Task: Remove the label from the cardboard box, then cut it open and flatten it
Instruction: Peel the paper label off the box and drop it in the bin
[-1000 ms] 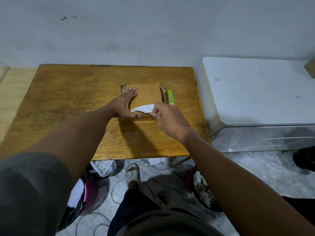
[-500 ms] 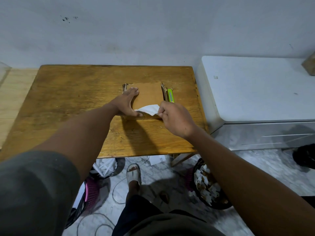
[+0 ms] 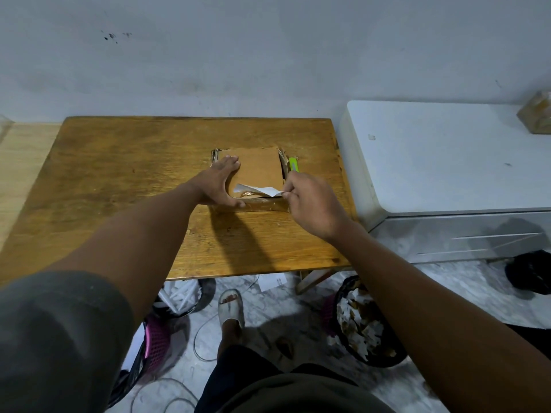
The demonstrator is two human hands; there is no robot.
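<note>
A flat brown cardboard box (image 3: 261,169) lies on the wooden table (image 3: 119,174). My left hand (image 3: 219,181) presses flat on the box's left side, fingers spread and thumb along the near edge. A white label (image 3: 258,190) is partly peeled up from the box's near edge. My right hand (image 3: 310,201) pinches the label's right corner between thumb and fingers, just off the box's right side. A green utility knife (image 3: 293,163) lies on the table beside the box's right edge, partly hidden behind my right hand.
A white cabinet (image 3: 447,156) stands right of the table, with a brown object (image 3: 535,116) at its far corner. On the floor are a black basket of paper scraps (image 3: 362,326), a pink basket (image 3: 156,341), loose cables and my sandalled foot (image 3: 229,305).
My right hand has pulled the label corner rightward, peeling more of it off the box. My left hand has stayed pressed on the box.
</note>
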